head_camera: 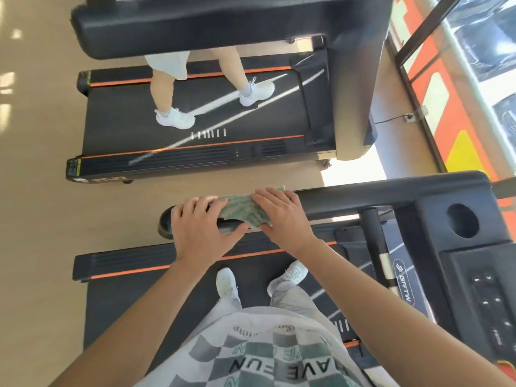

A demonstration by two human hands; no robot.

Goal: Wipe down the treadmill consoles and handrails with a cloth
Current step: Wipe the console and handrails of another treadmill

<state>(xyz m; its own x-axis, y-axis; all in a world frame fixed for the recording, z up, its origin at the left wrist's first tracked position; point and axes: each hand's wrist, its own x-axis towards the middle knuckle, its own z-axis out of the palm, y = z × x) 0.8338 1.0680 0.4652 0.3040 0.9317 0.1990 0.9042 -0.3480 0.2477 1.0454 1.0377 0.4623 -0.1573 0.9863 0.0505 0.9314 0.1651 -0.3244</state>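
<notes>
A black handrail [363,198] runs from the treadmill console [458,263] at the right to a rounded end at the left. A green-and-white patterned cloth [240,210] is draped over the rail near that end. My left hand [202,230] wraps the rail by its tip, fingers over the top, touching the cloth's left edge. My right hand [282,216] presses flat on the cloth's right part, holding it against the rail. The console shows a round cup hole and a dark button panel.
I stand on this treadmill's belt [125,297] in white shoes. A second treadmill [195,127] lies beyond, with another person's legs walking on it and its own handrail [195,26] across the top. Tan floor lies left; an orange-marked window wall lies right.
</notes>
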